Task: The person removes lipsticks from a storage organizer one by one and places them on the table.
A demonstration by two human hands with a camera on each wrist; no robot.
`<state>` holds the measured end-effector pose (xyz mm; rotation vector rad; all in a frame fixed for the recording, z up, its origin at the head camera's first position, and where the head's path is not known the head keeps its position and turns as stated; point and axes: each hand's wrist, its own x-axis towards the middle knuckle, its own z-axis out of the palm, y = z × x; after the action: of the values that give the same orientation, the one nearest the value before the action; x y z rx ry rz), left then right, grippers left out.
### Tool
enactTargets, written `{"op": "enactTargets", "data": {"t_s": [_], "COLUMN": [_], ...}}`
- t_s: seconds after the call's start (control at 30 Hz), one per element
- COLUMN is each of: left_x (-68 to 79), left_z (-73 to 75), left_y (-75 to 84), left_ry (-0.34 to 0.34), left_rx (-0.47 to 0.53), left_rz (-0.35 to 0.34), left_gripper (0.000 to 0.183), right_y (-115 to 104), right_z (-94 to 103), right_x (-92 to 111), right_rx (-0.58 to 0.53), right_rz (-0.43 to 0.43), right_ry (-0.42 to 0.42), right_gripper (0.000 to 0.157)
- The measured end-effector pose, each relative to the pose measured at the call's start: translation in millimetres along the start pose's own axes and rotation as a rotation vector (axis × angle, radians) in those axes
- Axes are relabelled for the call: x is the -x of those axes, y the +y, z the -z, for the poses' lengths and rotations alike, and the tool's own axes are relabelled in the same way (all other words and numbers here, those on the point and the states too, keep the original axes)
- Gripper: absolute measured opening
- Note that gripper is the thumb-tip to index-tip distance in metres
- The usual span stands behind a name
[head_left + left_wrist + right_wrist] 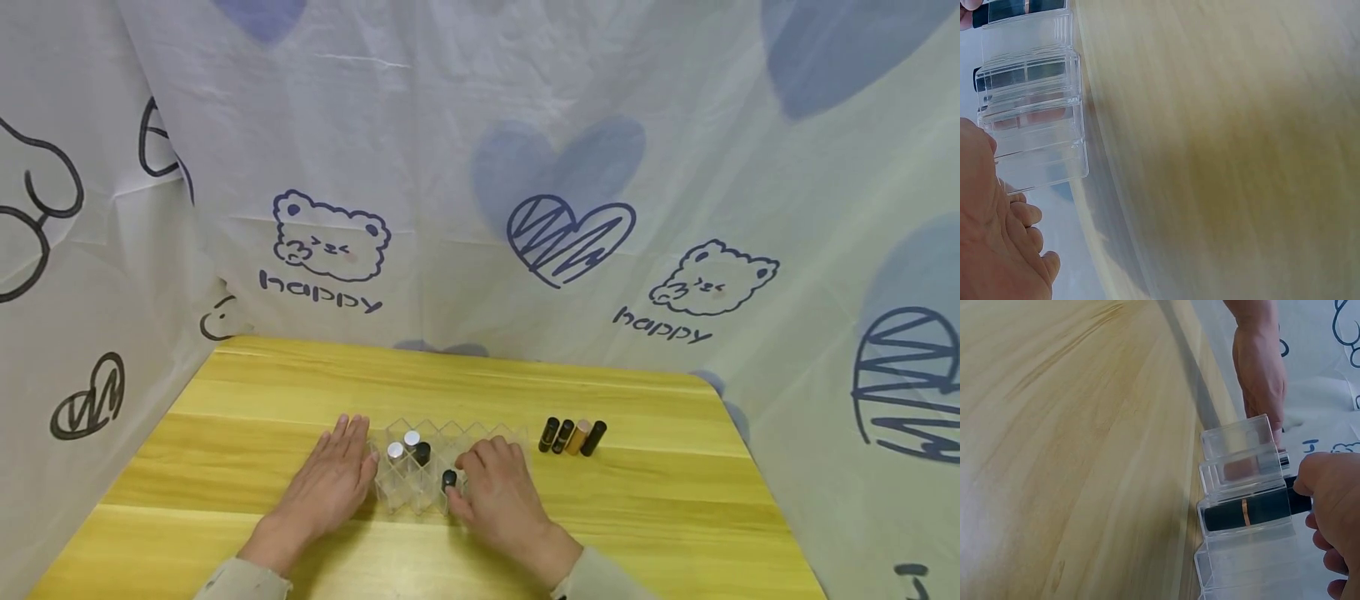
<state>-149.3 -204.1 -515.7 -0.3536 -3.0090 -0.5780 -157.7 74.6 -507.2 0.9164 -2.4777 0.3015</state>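
A clear plastic lipstick organizer (397, 497) with diamond-shaped compartments stands on the table between both hands. My left hand (330, 479) lies against its left end, fingers straight and holding nothing. At the front row, my right hand (504, 500) pinches the top of a black lipstick tube (449, 477). In the right wrist view that black tube (1266, 511), with a copper band, sits inside a compartment, the thumb at its upper end. Two silver-topped tubes (412, 438) and a black-topped tube (422, 453) stand in compartments farther left. My right hand hides part of the organizer's right side in the head view.
To the right of the organizer, several tubes lie side by side: black ones (549, 434) and a gold one (579, 437). The yellow wood-grain table (660, 500) ends at a white printed curtain (450, 275) behind and at both sides.
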Motion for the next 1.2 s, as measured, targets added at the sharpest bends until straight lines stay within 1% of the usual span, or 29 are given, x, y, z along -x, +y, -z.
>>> {"op": "enactTargets", "data": {"t_s": [0.2, 0.47, 0.57, 0.8, 1.0, 1.2], "left_x": [1.3, 1.8, 1.8, 2.2, 1.3, 0.8], "left_z": [-0.7, -0.4, 0.0, 0.6, 0.3, 0.8], "left_y": [0.0, -0.1, -0.3, -0.8, -0.4, 0.7], "left_ry": [-0.002, -0.011, -0.010, -0.014, -0.012, -0.005], "left_rx": [0.004, 0.015, 0.017, 0.025, 0.029, 0.033], "left_rz": [0.001, 0.005, 0.005, 0.009, 0.007, 0.004], "left_gripper": [0.065, 0.065, 0.065, 0.066, 0.065, 0.065], "right_y": [-2.2, -2.5, -3.0, -6.4, -7.4, -6.9], "right_z": [-2.8, -6.3, -6.9, -1.8, 1.9, 4.9], "right_x": [-0.9, -0.1, -0.5, -5.5, -8.5, -11.2], "right_rx": [0.003, 0.013, 0.001, -0.044, -0.046, -0.041], "right_rz": [0.020, 0.012, 0.011, -0.002, -0.013, -0.023], "right_ry": [0.012, 0.002, 0.011, 0.016, 0.005, 0.022], "right_gripper": [0.025, 0.022, 0.019, 0.019, 0.020, 0.021]}}
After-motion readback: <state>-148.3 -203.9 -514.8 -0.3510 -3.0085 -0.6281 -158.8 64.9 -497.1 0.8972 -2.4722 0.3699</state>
